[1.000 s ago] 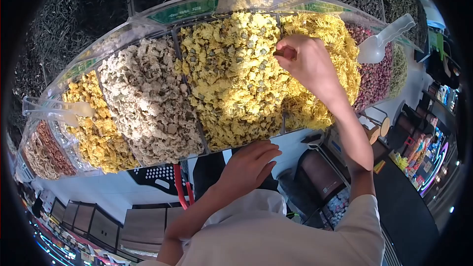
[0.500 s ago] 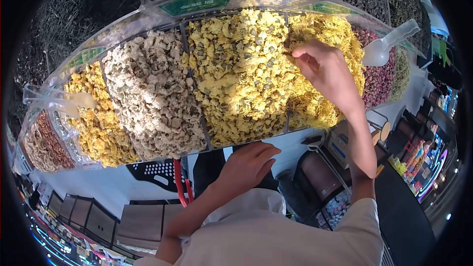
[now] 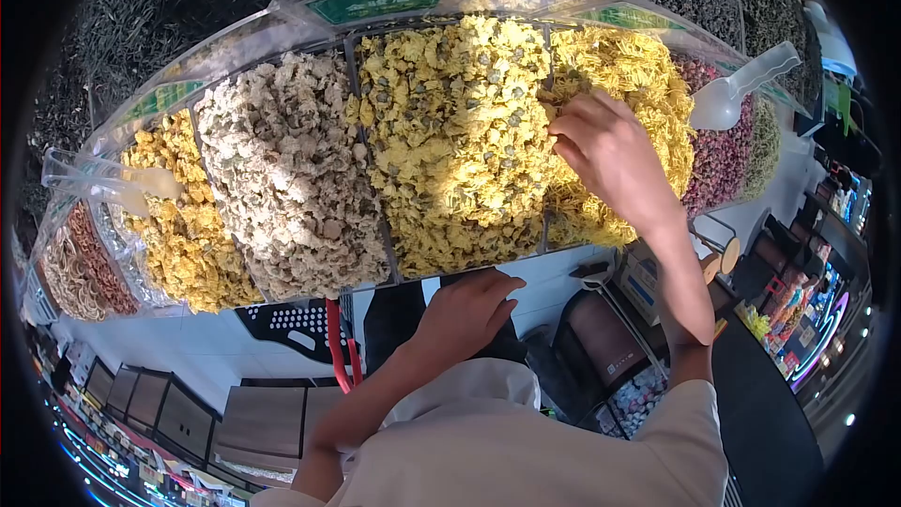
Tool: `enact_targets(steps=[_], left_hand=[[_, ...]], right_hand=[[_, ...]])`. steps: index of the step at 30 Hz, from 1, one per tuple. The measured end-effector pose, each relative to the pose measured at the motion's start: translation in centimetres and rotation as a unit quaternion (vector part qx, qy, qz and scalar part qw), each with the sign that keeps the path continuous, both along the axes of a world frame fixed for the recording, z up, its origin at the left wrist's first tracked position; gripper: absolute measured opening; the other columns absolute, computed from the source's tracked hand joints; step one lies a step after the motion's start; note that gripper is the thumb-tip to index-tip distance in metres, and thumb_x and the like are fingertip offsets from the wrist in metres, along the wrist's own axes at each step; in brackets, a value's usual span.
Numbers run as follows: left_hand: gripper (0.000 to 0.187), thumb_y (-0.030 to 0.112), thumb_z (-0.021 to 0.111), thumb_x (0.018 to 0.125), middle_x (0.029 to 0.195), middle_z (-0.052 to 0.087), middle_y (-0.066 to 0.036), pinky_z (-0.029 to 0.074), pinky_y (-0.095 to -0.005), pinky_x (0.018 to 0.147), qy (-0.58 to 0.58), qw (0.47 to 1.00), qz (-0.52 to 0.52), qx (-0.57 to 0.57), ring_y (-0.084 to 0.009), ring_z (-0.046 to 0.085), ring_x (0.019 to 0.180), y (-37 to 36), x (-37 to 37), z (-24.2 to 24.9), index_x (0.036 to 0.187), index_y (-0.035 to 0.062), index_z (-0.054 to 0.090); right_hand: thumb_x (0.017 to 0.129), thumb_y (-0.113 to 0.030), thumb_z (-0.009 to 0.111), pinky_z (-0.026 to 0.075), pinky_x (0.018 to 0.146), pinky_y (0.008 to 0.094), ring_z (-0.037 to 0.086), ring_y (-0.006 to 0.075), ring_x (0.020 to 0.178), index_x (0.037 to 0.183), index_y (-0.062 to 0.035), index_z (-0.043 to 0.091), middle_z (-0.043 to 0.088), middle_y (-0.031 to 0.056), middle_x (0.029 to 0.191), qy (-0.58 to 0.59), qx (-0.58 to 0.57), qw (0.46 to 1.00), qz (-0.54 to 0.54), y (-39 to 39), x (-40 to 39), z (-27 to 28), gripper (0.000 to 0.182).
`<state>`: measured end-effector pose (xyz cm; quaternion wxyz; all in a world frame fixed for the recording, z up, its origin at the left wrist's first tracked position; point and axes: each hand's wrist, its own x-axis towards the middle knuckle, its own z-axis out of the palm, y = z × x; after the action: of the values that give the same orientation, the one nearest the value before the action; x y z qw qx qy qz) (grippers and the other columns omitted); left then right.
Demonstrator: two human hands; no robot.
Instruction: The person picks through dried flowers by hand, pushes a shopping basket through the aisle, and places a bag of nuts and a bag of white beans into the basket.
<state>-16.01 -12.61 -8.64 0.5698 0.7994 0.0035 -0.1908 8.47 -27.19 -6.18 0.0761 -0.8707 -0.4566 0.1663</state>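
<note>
My right hand [image 3: 605,145] is over the bin of yellow dried flower petals [image 3: 633,61], close to its left divider. Its fingers are curled down and pressed together at the flowers; whatever they hold is hidden. Left of the divider lie yellow dried chrysanthemums [image 3: 460,131] with dark greenish centres. My left hand [image 3: 465,314] hangs in front of the bins, below their front edge. Its fingers are stretched loosely forward with the thumb apart, and nothing shows in it.
Bins of pale dried flowers [image 3: 291,169], orange-yellow flowers [image 3: 192,235] and pink buds [image 3: 723,122] flank these. One clear scoop [image 3: 718,103] rests at right, another [image 3: 113,183] at left. Dark tea leaves [image 3: 169,19] lie behind the clear partition. A red handle [image 3: 336,343] stands below.
My right hand has moved slightly down, and its fingers have turned from a raised pinch to curling down at the flowers. My left hand has shifted slightly left.
</note>
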Motion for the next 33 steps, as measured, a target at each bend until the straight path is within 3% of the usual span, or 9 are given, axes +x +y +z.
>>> enact_targets(steps=[6,9,11,12,13,16,20,27,33], left_hand=[[0.022,0.014,0.071,0.094,0.104,0.071,-0.008,0.059,-0.0387,0.076,-0.01,0.999,-0.01,-0.035,-0.0277,0.072,0.093,0.1,3.2,2.8,0.116,0.0126,0.07],[0.029,-0.002,0.075,0.078,0.102,0.07,-0.008,0.06,-0.0372,0.075,-0.28,0.949,0.12,0.082,-0.0279,0.07,0.09,-0.2,7.7,1.7,0.106,0.005,0.071],[0.033,0.0,0.077,0.077,0.122,0.065,-0.014,0.057,-0.0428,0.092,-0.322,0.928,0.11,0.151,-0.0342,0.063,0.115,0.1,11.0,1.3,0.11,0.0009,0.071],[0.038,0.008,0.079,0.078,0.131,0.062,-0.014,0.046,-0.0469,0.111,-0.278,0.938,0.051,0.2,-0.0331,0.055,0.13,0.2,12.6,1.8,0.114,-0.0008,0.071],[0.038,0.008,0.079,0.078,0.131,0.062,-0.014,0.046,-0.0469,0.111,-0.279,0.938,0.05,0.201,-0.0331,0.055,0.13,-0.1,13.6,1.3,0.114,-0.0008,0.071],[0.042,0.021,0.078,0.081,0.131,0.064,-0.01,0.028,-0.0482,0.125,-0.278,0.915,-0.008,0.292,-0.028,0.05,0.137,-1.1,15.8,-0.2,0.116,-0.0008,0.071],[0.028,0.019,0.077,0.083,0.117,0.068,-0.008,0.031,-0.0487,0.124,-0.284,0.895,-0.043,0.341,-0.0269,0.053,0.133,-0.7,16.1,-1.3,0.104,0.0015,0.073],[0.028,0.019,0.078,0.082,0.116,0.068,-0.006,0.037,-0.0516,0.12,-0.276,0.908,-0.03,0.314,-0.0266,0.054,0.129,0.7,15.4,-1.8,0.104,0.0018,0.073],[0.029,0.018,0.079,0.081,0.12,0.067,-0.008,0.037,-0.0513,0.119,-0.291,0.907,0.0,0.303,-0.0273,0.054,0.129,0.3,15.6,-1.7,0.105,0.0015,0.074]], right_hand=[[0.085,-0.005,0.075,0.05,0.103,0.0445,0.067,0.0335,0.102,0.1,-0.0008,0.071,0.07,0.0137,0.103,0.041,0.014,0.998,-0.053,-1.8,-0.2,1.9,0.016],[0.085,-0.006,0.074,0.05,0.101,0.0439,0.066,0.0327,0.104,0.102,-0.0015,0.071,0.07,0.013,0.104,0.036,0.024,0.998,-0.037,-1.9,-0.8,1.3,0.018],[0.085,-0.006,0.073,0.05,0.096,0.0422,0.064,0.0306,0.104,0.098,-0.0011,0.071,0.069,0.0112,0.099,-0.002,-0.004,1.0,-0.03,-1.8,-1.1,1.1,0.015],[0.085,-0.006,0.073,0.05,0.096,0.0422,0.064,0.0306,0.104,0.098,-0.0011,0.071,0.069,0.0112,0.099,-0.002,-0.003,1.0,-0.03,-1.8,-1.0,1.1,0.015],[0.084,-0.007,0.072,0.05,0.094,0.0418,0.063,0.0295,0.103,0.095,-0.0014,0.07,0.067,0.0104,0.096,-0.01,-0.014,1.0,-0.026,-2.0,-0.9,1.1,0.013],[0.082,-0.007,0.071,0.05,0.091,0.0413,0.061,0.0281,0.1,0.089,-0.0022,0.069,0.065,0.0093,0.091,-0.018,-0.025,0.999,-0.032,-2.6,-0.9,1.0,0.008],[0.08,-0.006,0.072,0.049,0.091,0.0424,0.06,0.03,0.094,0.083,-0.0024,0.064,0.061,0.0116,0.088,-0.033,-0.005,0.998,-0.054,-2.9,-1.0,0.9,0.009],[0.082,-0.008,0.071,0.048,0.091,0.0412,0.058,0.0283,0.097,0.083,-0.0038,0.065,0.06,0.0092,0.089,-0.077,-0.049,0.995,-0.043,-3.2,-0.8,0.5,0.008],[0.083,-0.008,0.072,0.048,0.091,0.0419,0.059,0.0289,0.1,0.092,-0.003,0.068,0.062,0.0099,0.094,-0.061,-0.053,0.996,-0.037,-2.9,-0.6,1.9,0.011]])
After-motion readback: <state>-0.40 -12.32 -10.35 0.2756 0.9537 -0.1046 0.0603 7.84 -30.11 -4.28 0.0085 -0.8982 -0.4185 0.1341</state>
